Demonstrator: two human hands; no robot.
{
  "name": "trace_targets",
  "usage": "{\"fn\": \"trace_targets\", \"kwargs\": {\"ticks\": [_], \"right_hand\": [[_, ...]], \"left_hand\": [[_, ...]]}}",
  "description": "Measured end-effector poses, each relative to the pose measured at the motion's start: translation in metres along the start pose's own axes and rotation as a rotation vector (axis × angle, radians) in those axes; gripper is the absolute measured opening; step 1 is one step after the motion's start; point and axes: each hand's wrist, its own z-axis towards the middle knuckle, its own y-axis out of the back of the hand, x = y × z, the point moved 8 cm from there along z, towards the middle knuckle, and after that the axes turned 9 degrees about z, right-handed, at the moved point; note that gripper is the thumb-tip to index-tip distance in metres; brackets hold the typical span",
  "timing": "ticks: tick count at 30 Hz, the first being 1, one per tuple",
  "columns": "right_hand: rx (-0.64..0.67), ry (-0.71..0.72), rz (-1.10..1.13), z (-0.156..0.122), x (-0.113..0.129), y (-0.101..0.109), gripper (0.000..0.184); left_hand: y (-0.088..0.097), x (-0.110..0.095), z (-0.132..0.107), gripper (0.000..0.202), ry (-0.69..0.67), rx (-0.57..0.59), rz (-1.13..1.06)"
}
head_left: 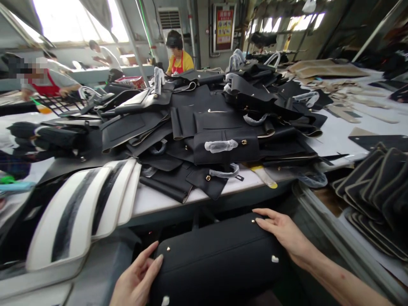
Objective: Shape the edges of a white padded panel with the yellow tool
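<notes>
A black leather bag body (219, 255) with small gold studs lies across my lap below the table edge. My left hand (137, 280) rests against its near left end, fingers stretched along the edge. My right hand (285, 231) lies flat on its far right corner, fingers spread and extended. Neither hand is wrapped round anything.
A white worktable (153, 199) carries a large heap of black leather bag panels (219, 127) with plastic-wrapped handles. White and black striped pieces (83, 208) lie at left. Stacked black panels (379, 187) sit at right. Several other people work at the far tables.
</notes>
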Motion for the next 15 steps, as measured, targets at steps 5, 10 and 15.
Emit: {"fn": "trace_targets", "kwargs": {"ticks": [5, 10, 15], "right_hand": [[-0.027, -0.052, -0.057, -0.002, -0.005, 0.003, 0.076], [-0.08, -0.165, -0.013, 0.004, -0.023, 0.013, 0.081], [-0.142, -0.172, 0.01, 0.017, -0.047, 0.034, 0.068]], "left_hand": [[0.001, -0.009, -0.005, 0.077, -0.022, -0.018, 0.095], [0.002, -0.01, -0.011, 0.073, -0.027, -0.047, 0.087], [0.002, -0.005, -0.015, 0.072, -0.022, -0.056, 0.093]]}}
